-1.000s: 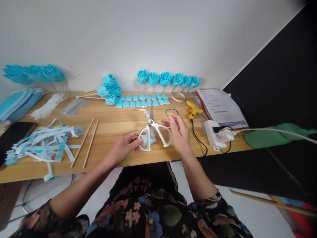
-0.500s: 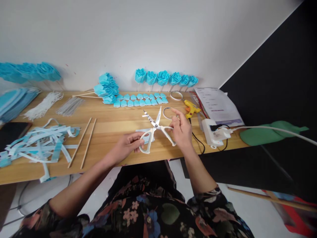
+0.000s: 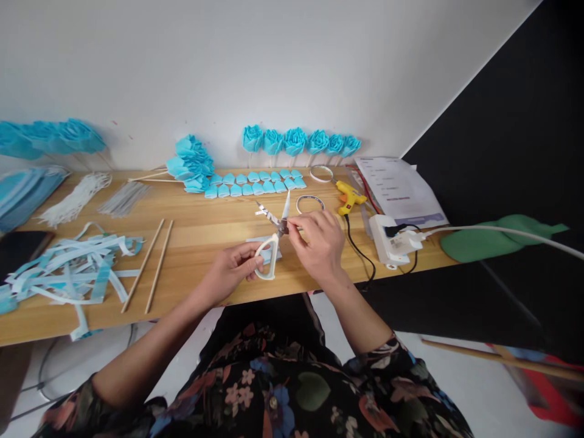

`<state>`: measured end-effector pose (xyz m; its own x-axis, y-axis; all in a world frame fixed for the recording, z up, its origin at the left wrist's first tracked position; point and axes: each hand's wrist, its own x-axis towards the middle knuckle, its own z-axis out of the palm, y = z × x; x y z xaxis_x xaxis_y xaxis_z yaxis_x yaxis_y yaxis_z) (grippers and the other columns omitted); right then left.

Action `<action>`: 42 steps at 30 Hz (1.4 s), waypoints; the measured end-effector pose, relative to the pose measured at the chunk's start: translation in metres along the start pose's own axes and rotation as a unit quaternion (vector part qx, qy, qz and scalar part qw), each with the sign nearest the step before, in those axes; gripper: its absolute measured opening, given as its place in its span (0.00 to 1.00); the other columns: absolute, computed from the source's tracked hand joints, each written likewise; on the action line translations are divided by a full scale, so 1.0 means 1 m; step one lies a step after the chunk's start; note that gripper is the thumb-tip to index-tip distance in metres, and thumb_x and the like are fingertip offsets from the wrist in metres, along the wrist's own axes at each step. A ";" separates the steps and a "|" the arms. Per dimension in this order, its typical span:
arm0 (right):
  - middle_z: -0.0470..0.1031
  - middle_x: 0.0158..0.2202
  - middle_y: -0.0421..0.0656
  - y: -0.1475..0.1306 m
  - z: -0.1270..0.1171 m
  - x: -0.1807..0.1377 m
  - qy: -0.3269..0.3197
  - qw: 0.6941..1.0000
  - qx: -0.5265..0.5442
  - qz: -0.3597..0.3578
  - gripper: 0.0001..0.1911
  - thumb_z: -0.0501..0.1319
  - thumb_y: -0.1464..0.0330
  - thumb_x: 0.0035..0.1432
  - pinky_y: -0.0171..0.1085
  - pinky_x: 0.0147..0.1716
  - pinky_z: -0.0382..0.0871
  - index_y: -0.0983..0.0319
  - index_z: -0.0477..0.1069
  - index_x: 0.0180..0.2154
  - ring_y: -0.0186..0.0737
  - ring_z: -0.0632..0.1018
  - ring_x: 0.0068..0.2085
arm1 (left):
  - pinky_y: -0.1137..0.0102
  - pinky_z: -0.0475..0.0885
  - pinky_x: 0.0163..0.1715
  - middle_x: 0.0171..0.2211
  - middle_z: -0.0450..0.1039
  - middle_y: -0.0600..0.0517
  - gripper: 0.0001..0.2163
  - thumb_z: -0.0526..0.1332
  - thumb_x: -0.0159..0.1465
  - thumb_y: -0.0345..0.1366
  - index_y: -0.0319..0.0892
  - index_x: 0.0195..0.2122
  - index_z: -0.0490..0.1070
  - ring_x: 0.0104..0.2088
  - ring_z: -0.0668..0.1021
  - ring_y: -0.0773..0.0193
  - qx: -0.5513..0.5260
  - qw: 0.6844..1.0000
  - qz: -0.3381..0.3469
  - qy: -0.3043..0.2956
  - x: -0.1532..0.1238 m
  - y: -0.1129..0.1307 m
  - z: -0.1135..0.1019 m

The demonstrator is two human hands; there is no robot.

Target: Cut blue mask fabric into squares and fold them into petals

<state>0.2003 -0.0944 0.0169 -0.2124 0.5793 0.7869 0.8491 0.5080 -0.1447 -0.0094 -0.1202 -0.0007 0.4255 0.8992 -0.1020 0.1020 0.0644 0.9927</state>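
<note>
My left hand (image 3: 239, 266) grips one white handle loop of a pair of scissors (image 3: 269, 252), whose blades stand spread and point away from me. A patterned strip clings along the left blade. Thumb and fingers of my right hand (image 3: 317, 243) are pinched together at the scissors' pivot; what lies between them is too small to make out. That hand covers the other handle. Beneath the scissors a pale blue piece of material (image 3: 274, 250) lies on the wooden table (image 3: 205, 243), partly hidden.
Rings of tape (image 3: 310, 204), a yellow glue gun (image 3: 350, 196) and a power strip (image 3: 387, 240) lie to the right. Blue petals (image 3: 246, 189) and blue flowers (image 3: 295, 141) line the back. Cut strips (image 3: 77, 264) and two wooden sticks (image 3: 159, 264) are on the left.
My right hand has moved left from the scissors' right handle to the pivot, its fingertips now pinched there. The left hand keeps its hold. The view has shifted slightly.
</note>
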 end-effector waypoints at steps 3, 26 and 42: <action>0.79 0.30 0.41 -0.001 0.001 0.001 -0.013 1.000 -0.019 -0.003 0.09 0.59 0.71 0.64 0.42 0.37 0.61 0.58 0.74 0.31 0.41 0.73 0.34 | 0.72 0.67 0.29 0.28 0.71 0.53 0.19 0.62 0.65 0.43 0.38 0.53 0.75 0.27 0.71 0.68 0.002 1.000 0.000 0.003 0.000 0.001 0.000; 0.80 0.33 0.40 -0.008 -0.006 0.004 -0.070 0.997 0.004 -0.043 0.08 0.59 0.70 0.64 0.43 0.41 0.60 0.58 0.78 0.38 0.40 0.74 0.37 | 0.72 0.68 0.28 0.30 0.73 0.52 0.19 0.63 0.64 0.44 0.38 0.52 0.75 0.27 0.71 0.69 -0.013 1.000 -0.010 -0.010 0.001 -0.001 -0.002; 0.80 0.52 0.44 0.025 -0.024 -0.050 -0.226 0.918 0.211 0.248 0.15 0.54 0.66 0.68 0.39 0.48 0.73 0.57 0.75 0.52 0.42 0.80 0.51 | 0.73 0.66 0.27 0.27 0.70 0.54 0.17 0.63 0.63 0.47 0.39 0.46 0.76 0.25 0.69 0.70 -0.016 0.997 -0.051 -0.053 0.004 0.013 -0.006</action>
<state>0.2441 -0.1265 -0.0118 -0.1096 0.9632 0.2453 0.6534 0.2558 -0.7125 -0.0119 -0.1129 0.0119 0.5065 0.8369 -0.2072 0.1222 0.1683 0.9781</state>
